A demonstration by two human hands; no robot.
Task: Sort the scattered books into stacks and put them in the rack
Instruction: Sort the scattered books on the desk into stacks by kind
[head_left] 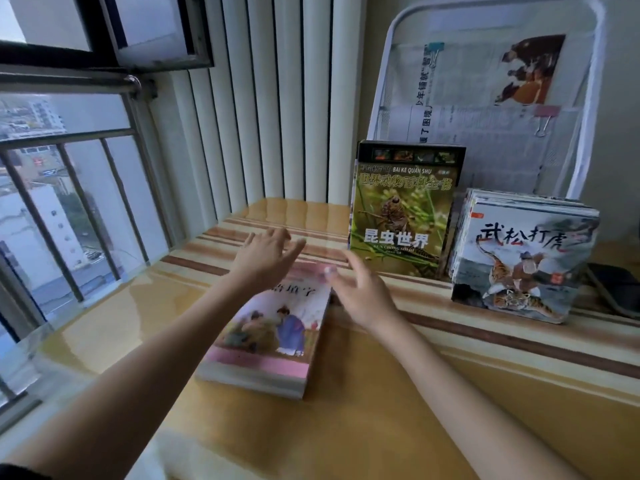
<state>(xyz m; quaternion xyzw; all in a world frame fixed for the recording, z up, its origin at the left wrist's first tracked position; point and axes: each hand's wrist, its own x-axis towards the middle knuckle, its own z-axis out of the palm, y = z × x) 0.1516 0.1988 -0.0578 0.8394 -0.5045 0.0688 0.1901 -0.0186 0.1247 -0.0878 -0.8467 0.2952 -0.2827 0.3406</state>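
Pink book lies flat on the counter, under and between both hands. It looks thick, stiff and rather heavy, with a glossy cover; better to grip its long edges. Left hand and right hand are spread open, holding nothing. Beyond the right hand, the white rack holds newspaper only.

The worktop is a glossy yellow-orange surface with brown and cream stripes running across it, set beside the window. A thick pink book lies flat on it near the middle, cover up, while a green insect book stands upright toward the back and a stack of thin tiger-cover books stands just to its right (covers facing forward). A dark flat object, too blurred to identify, lies at the right edge.
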